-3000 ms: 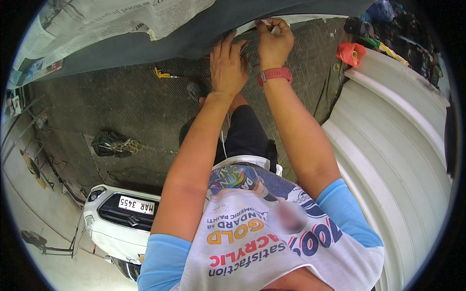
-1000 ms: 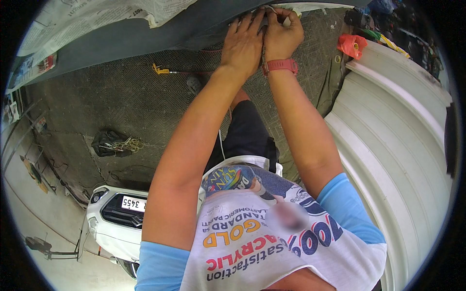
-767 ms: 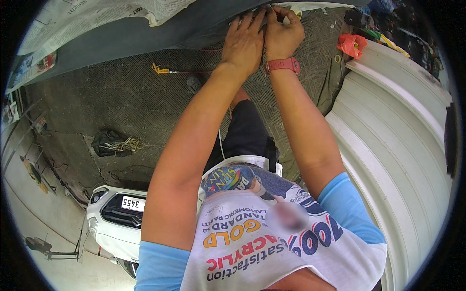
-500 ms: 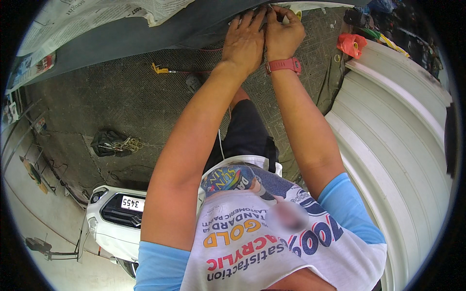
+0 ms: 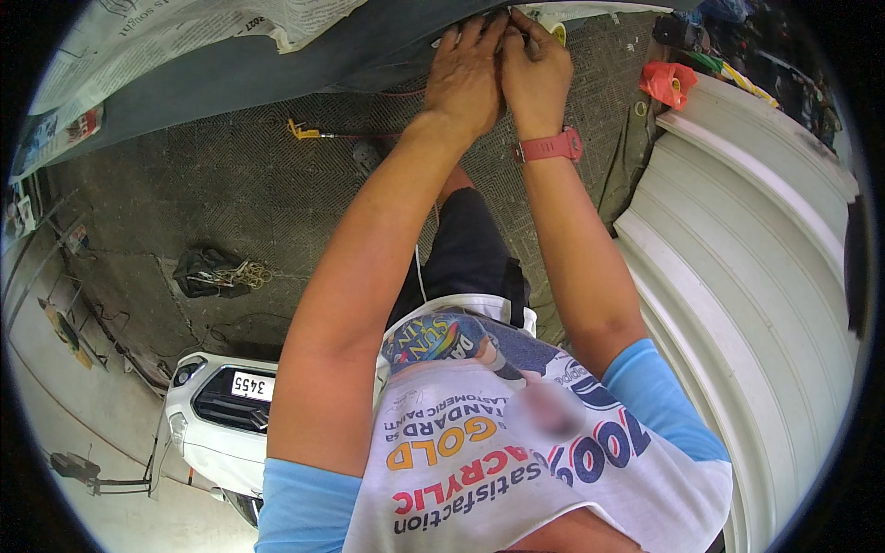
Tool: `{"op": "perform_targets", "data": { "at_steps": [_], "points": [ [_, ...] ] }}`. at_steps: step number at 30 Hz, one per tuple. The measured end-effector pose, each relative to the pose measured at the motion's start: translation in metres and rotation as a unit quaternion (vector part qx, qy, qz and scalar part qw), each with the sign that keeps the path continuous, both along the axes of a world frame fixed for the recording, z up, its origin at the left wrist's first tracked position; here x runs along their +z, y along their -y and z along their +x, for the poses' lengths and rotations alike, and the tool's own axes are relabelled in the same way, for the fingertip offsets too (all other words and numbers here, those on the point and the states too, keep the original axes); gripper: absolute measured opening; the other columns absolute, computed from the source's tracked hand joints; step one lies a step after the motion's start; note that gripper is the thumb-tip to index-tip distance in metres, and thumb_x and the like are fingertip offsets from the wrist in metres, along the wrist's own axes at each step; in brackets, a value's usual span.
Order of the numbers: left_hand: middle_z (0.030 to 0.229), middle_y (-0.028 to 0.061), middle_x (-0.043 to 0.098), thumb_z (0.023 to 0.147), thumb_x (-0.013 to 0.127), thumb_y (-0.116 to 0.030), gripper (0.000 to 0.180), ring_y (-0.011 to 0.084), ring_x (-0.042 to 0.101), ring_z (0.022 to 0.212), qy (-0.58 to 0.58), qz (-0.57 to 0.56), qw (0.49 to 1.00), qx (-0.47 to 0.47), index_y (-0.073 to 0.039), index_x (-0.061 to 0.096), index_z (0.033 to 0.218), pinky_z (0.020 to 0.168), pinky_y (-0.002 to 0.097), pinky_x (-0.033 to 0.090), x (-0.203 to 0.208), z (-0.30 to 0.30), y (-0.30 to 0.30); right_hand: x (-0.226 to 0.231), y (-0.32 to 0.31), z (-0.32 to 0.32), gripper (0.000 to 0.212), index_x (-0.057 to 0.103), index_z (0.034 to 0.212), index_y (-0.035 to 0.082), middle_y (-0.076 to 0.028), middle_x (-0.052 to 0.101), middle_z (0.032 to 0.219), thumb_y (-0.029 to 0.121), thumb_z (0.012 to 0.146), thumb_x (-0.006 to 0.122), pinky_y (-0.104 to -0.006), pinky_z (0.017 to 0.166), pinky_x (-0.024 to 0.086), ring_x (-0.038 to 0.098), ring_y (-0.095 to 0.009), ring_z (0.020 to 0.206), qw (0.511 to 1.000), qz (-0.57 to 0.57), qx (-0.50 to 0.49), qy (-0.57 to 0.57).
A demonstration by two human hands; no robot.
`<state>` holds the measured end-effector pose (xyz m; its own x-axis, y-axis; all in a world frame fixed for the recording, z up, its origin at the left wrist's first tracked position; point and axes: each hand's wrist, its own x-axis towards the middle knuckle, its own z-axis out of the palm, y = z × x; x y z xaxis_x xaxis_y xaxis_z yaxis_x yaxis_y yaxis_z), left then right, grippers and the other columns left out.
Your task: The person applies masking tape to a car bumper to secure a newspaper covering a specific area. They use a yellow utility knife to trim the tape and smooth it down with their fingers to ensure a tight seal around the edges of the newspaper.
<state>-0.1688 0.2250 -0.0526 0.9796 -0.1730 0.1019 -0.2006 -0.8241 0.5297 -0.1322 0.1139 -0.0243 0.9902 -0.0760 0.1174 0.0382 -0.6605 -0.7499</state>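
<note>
A dark grey panel [image 5: 230, 88], curved along its lower edge, spans the top of the view. My left hand [image 5: 464, 81] lies against it with fingers stretched and slightly apart. Close beside it, my right hand [image 5: 537, 88] has thumb and forefinger at the panel's edge and its other fingers curled. What looks like a roll of tape [image 5: 558, 35], pale yellow-green, shows past those curled fingers, mostly hidden by the hand. Newspaper sheets [image 5: 194, 41] cover the panel's upper left. A red watch [image 5: 550, 146] is on my right wrist.
A yellow-handled air gun [image 5: 302, 131] lies on the dark patterned floor, near a black bag [image 5: 207, 274] with cords. Behind me stands a white car [image 5: 217, 415]. Ribbed white sheeting [image 5: 737, 276] rises at right, a red plastic bag [image 5: 667, 85] at its top end.
My right hand has shifted slightly left and turned, its forefinger now straighter along the panel; the roll has moved left with it. My left hand has hardly moved.
</note>
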Motion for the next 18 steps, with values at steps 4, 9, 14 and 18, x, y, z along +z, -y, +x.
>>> {"op": "perform_targets", "data": {
  "at_steps": [4, 9, 14, 18],
  "points": [
    [0.175, 0.0121, 0.044, 0.091, 0.074, -0.017, 0.076, 0.0356, 0.044, 0.156, -0.011, 0.019, 1.0, -0.006, -0.003, 0.054, 0.162, 0.129, 0.051, 0.032, 0.0, 0.0, 0.001, 0.008, 0.0, -0.005, 0.036, 0.082, 0.129, 0.004, -0.025, 0.082, 0.118, 0.019, 0.099, 0.071, -0.0454, 0.098, 0.06, 0.08, -0.041, 0.107, 0.999, 0.029, -0.009, -0.021],
    [0.178, 0.0123, 0.041, 0.091, 0.076, -0.02, 0.079, 0.0367, 0.042, 0.158, -0.025, 0.057, 0.998, -0.007, -0.003, 0.052, 0.164, 0.129, 0.0537, 0.033, 0.007, 0.0, 0.003, 0.005, 0.005, -0.006, 0.028, 0.083, 0.118, 0.005, -0.021, 0.081, 0.111, 0.016, 0.092, 0.082, -0.0454, 0.097, 0.059, 0.078, -0.038, 0.104, 0.998, 0.039, -0.033, 0.044],
    [0.175, 0.0159, 0.044, 0.089, 0.078, -0.018, 0.082, 0.04, 0.04, 0.159, -0.016, -0.028, 0.999, -0.007, 0.0, 0.051, 0.164, 0.129, 0.0564, 0.033, 0.006, 0.001, -0.001, 0.0, -0.001, 0.001, 0.026, 0.08, 0.106, 0.005, -0.018, 0.077, 0.107, 0.018, 0.086, 0.09, -0.0483, 0.092, 0.056, 0.074, -0.039, 0.099, 0.994, -0.002, -0.075, 0.078],
    [0.17, 0.0199, 0.049, 0.086, 0.081, -0.016, 0.082, 0.0421, 0.038, 0.16, -0.012, -0.045, 0.999, -0.004, 0.003, 0.053, 0.161, 0.128, 0.0578, 0.033, 0.001, 0.001, -0.001, 0.006, -0.009, 0.006, 0.02, 0.077, 0.103, 0.004, -0.017, 0.072, 0.099, 0.015, 0.09, 0.087, -0.0445, 0.088, 0.056, 0.071, -0.035, 0.094, 0.992, -0.009, -0.082, 0.095]
  ]
}}
